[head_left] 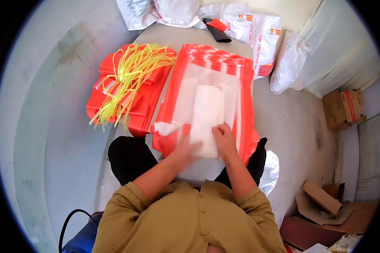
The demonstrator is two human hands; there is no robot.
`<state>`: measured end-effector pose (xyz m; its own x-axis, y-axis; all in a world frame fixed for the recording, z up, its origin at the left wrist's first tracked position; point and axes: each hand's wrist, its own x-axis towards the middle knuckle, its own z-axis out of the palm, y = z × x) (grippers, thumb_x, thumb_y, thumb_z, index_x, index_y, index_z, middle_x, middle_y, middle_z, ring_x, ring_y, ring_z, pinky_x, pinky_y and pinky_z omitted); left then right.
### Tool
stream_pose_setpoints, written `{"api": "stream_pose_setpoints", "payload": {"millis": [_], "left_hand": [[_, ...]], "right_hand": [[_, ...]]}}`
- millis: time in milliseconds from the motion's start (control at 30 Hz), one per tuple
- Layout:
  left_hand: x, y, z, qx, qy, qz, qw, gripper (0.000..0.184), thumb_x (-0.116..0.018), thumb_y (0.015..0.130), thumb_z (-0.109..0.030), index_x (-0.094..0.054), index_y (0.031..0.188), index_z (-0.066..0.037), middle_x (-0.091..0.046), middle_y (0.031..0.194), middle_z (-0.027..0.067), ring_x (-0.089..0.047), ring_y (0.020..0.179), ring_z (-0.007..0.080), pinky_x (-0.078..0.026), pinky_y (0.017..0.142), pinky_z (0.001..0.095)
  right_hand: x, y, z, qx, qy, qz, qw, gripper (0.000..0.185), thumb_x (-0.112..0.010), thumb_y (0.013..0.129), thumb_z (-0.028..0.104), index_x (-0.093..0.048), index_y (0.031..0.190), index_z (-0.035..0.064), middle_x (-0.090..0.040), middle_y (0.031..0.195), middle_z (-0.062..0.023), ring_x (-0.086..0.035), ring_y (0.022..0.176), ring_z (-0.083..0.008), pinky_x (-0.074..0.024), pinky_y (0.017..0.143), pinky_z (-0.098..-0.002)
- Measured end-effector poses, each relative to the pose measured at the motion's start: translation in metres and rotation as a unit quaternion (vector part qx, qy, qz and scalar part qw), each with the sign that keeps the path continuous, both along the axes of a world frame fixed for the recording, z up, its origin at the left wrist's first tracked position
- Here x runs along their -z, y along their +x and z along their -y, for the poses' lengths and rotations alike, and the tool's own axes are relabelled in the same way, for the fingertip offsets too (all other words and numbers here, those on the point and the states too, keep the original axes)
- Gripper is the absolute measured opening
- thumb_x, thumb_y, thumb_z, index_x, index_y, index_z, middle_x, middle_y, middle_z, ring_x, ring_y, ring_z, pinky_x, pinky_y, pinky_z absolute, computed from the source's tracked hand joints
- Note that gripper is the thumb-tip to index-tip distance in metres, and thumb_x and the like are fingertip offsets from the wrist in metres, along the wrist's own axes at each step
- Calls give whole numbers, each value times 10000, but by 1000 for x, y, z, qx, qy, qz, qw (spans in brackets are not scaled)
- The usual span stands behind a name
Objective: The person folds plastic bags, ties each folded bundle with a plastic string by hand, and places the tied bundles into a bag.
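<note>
A long white folded sheet [208, 114] lies lengthwise on a stack of red-and-white plastic bags [179, 95] in front of me. My right hand [225, 138] is closed at the sheet's right edge, with fingers curled and thumb against it. To the left of the sheet, my left hand [185, 148] is blurred by motion. Its fingers look spread and nothing shows in them; whether it touches the sheet's edge I cannot tell. Left of the stack, folded red bags [145, 107] lie in a pile, with a bunch of yellow ties [133, 74] across the top.
The work sits on a pale table [164, 34] between my knees. White printed sacks [257, 40] line its far side, near a black-and-red item [218, 30]. Cardboard boxes [344, 110] stand at the right, and an opened carton [323, 202] lies lower right.
</note>
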<state>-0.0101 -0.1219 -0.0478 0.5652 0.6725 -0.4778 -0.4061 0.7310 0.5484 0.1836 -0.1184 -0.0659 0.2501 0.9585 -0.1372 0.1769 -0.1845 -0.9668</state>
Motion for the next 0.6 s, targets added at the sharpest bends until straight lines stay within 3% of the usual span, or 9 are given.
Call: {"api": "stream_pose_setpoints", "payload": {"millis": [133,233,333,400,433,500,533,600], "left_hand": [[17,1,-2,10,36,-22,999,713,-658,954,-55,-311,1560,-197,-488,1469,37,-531,1309,234,-531,1009,484],[10,1,0,-1,21,-59,998,737,-679,921,-20,-327,1544,-192,-500,1439,44,-549,1272,232,-546,971,468],[20,3,2,-14,39,-78,996,721,-678,901,2,-355,1520,-181,-517,1396,49,-558,1240,229,-558,927,459],[54,7,6,-16,109,-108,988,770,-687,886,4,-327,1545,-170,-494,1409,73,-557,1235,235,-563,915,450],[46,4,6,-10,125,-121,985,803,-696,878,-3,-305,1562,-159,-473,1425,93,-555,1236,244,-565,911,442],[5,1,12,15,137,-143,980,881,-719,858,-24,-252,1598,-129,-421,1465,140,-550,1240,269,-571,904,423],[-5,-4,11,49,224,-243,942,970,-763,837,-75,-188,1618,-70,-354,1506,200,-533,1262,304,-552,946,410],[5,-1,16,23,297,-310,903,917,-799,824,-145,-263,1556,-16,-364,1491,243,-500,1291,318,-509,1014,414]], "right_hand": [[-7,-4,0,3,3,41,999,275,-656,963,231,-642,1062,-25,-609,1151,-135,-600,983,-238,-481,921,-337],[0,-1,-1,-5,-29,86,996,370,-658,958,231,-606,1244,3,-597,1291,-154,-604,1112,-269,-473,986,-355],[-11,-12,3,48,14,38,998,616,-691,931,222,-452,1472,53,-542,1445,-172,-553,1293,-298,-444,1071,-379],[-19,-18,5,27,41,139,989,751,-719,905,208,-348,1547,86,-505,1499,-178,-506,1365,-312,-416,1117,-393],[-23,-19,8,17,56,188,980,824,-733,893,201,-296,1584,102,-487,1526,-182,-483,1401,-319,-402,1139,-400],[-24,-17,9,-1,24,98,995,899,-776,845,143,-281,1593,92,-420,1569,-185,-476,1396,-336,-424,1130,-399],[-24,-15,9,-3,30,93,995,909,-778,839,136,-275,1595,83,-410,1574,-193,-472,1398,-332,-430,1123,-395],[-21,-14,8,-6,39,65,997,918,-776,832,124,-270,1596,69,-396,1578,-205,-461,1406,-325,-425,1127,-392]]}}
